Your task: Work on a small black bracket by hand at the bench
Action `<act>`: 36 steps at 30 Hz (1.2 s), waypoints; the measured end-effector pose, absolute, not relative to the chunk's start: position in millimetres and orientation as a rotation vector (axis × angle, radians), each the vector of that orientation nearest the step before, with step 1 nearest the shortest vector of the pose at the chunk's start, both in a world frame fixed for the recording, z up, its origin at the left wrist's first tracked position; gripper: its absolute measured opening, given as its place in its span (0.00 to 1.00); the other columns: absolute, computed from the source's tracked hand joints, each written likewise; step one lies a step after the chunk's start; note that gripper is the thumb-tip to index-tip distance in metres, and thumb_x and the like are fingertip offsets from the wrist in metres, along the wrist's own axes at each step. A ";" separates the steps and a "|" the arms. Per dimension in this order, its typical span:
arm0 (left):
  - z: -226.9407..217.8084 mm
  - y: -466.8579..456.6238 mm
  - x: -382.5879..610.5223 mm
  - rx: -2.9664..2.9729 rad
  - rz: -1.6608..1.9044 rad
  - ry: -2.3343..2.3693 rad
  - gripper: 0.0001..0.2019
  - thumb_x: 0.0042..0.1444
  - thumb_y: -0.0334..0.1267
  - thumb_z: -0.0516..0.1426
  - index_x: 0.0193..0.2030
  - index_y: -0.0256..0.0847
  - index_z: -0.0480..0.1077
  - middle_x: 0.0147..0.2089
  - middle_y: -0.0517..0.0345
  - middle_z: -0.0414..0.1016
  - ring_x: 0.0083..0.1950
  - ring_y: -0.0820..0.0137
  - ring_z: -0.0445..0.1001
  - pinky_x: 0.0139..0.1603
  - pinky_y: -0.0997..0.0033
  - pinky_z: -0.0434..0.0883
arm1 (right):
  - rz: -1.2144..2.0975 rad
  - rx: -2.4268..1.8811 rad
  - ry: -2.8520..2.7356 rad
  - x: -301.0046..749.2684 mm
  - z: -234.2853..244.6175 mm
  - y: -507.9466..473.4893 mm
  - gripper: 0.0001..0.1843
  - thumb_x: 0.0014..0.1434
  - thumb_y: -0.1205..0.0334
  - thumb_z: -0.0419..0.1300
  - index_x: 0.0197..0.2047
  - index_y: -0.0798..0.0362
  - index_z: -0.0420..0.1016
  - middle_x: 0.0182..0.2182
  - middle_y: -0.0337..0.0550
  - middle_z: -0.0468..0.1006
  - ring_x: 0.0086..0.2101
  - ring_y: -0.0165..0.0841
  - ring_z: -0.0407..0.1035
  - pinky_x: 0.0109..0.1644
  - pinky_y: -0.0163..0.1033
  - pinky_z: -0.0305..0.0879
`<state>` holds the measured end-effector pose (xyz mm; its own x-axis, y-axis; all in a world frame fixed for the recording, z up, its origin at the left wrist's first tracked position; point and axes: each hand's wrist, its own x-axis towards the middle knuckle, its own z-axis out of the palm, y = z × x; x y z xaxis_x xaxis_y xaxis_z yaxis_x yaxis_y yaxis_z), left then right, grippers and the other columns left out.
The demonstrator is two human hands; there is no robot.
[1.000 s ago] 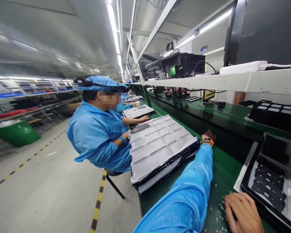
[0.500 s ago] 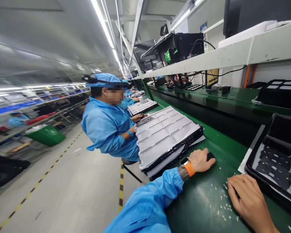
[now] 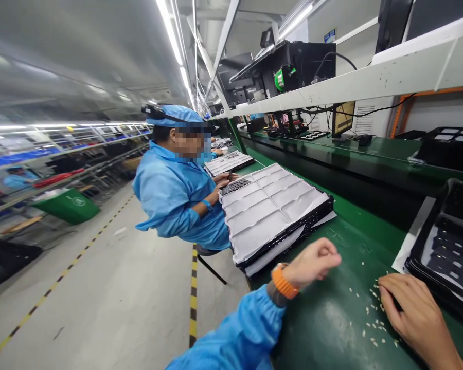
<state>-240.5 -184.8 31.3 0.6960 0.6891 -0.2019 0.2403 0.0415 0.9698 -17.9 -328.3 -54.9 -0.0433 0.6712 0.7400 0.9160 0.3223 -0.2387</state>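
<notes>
My left hand (image 3: 312, 263) hovers over the green bench (image 3: 332, 324), curled into a fist; what it holds is hidden. An orange watch strap sits on its wrist, above a blue sleeve. My right hand (image 3: 412, 313) rests on the bench with bent fingers pressed over a small dark piece (image 3: 396, 304). Small white bits (image 3: 374, 329) lie scattered under and beside it. A black tray (image 3: 420, 259) of dark parts lies just right of that hand. A stack of black trays topped by a white moulded tray (image 3: 270, 216) lies just beyond my left hand.
A co-worker in blue coat and cap (image 3: 170, 195) sits at the neighbouring place, hands on another tray. A raised green ledge and a white shelf (image 3: 370, 77) with black machines run along the right. A green bin (image 3: 67, 205) stands across the aisle.
My left hand drew back from beside the tray stack toward me, carrying a small black piece, and has closed into a fist. My right hand stayed on the bench.
</notes>
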 end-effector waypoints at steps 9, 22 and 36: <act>-16.9 -214.2 -156.9 0.344 0.053 0.225 0.33 0.62 0.62 0.48 0.50 0.29 0.73 0.38 0.44 0.70 0.34 0.69 0.66 0.27 0.75 0.56 | -0.281 -1.557 -1.557 -34.2 -40.0 -340.2 0.10 0.67 0.67 0.55 0.51 0.54 0.70 0.42 0.48 0.76 0.40 0.36 0.72 0.46 0.41 0.69; -23.1 -214.1 -176.2 0.239 -0.037 0.226 0.41 0.64 0.67 0.39 0.60 0.30 0.66 0.46 0.37 0.76 0.42 0.60 0.76 0.35 0.70 0.71 | -0.076 -1.659 -1.576 -48.9 -24.1 -339.5 0.21 0.63 0.64 0.60 0.59 0.54 0.68 0.48 0.53 0.73 0.47 0.47 0.66 0.53 0.57 0.63; -26.6 -223.4 -184.5 0.715 -0.285 0.139 0.32 0.54 0.50 0.66 0.60 0.38 0.63 0.46 0.45 0.75 0.46 0.59 0.78 0.29 0.70 0.79 | 0.232 -1.834 -0.833 -102.8 -24.7 -379.7 0.08 0.68 0.59 0.57 0.36 0.52 0.68 0.30 0.40 0.71 0.33 0.34 0.67 0.37 0.40 0.65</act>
